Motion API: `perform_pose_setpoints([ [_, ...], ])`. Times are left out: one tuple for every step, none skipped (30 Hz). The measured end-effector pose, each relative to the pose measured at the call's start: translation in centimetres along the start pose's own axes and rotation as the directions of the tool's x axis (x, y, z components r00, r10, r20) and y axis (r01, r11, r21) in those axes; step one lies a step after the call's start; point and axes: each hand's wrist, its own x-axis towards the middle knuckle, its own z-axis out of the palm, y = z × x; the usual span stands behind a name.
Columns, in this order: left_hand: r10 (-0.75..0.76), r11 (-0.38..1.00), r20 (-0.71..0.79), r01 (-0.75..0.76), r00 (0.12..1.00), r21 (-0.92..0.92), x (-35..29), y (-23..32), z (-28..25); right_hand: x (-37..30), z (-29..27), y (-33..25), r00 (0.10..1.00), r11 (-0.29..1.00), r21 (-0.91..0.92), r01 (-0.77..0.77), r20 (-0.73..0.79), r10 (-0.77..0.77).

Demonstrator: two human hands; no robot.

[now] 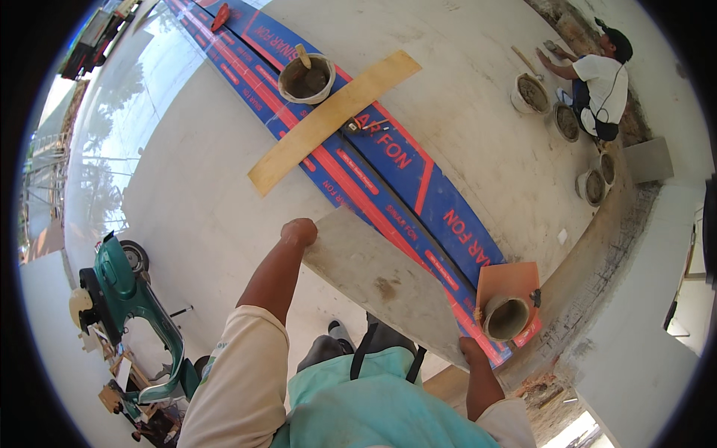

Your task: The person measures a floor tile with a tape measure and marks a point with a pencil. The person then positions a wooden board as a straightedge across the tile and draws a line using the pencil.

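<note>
A large grey rectangular tile [381,280] with a dark smudge on its face is held tilted in front of my body. My left hand [300,231] is closed on its upper left end. At its lower right end, my right hand [473,352] grips the edge, with the fingers mostly hidden. Beyond the tile, long blue and red printed sheeting [388,149] lies on the floor. A bucket of grey mortar [306,79] with a wooden handle sticking out stands on it. Beside that bucket, a wooden board [334,122] lies across the sheeting.
An orange-brown square panel [508,284] with a grey bucket [506,318] is near my right hand. A co-worker [601,86] crouches by the far right wall among several mortar buckets [531,95]. A green scooter [149,321] stands at left. A small tool [352,127] lies against the board.
</note>
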Motion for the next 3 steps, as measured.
perform_pose_setpoints([
  [-0.035, 0.999, -0.019, 0.034, 0.999, -0.014, -0.9, 0.0, 0.0, 1.8, 0.5, 1.3, 1.0, 0.997, -0.08, 0.008, -0.009, -0.009],
  [-0.079, 0.996, -0.043, 0.077, 0.996, -0.039, -2.0, -0.1, 0.1, 4.0, 0.6, 2.0, 0.999, 0.986, -0.165, 0.028, -0.018, -0.031],
  [-0.098, 0.993, -0.065, 0.094, 0.993, -0.064, -2.5, -1.1, -0.7, 5.7, -0.1, 1.9, 0.999, 0.989, -0.145, 0.037, 0.04, -0.031],
])
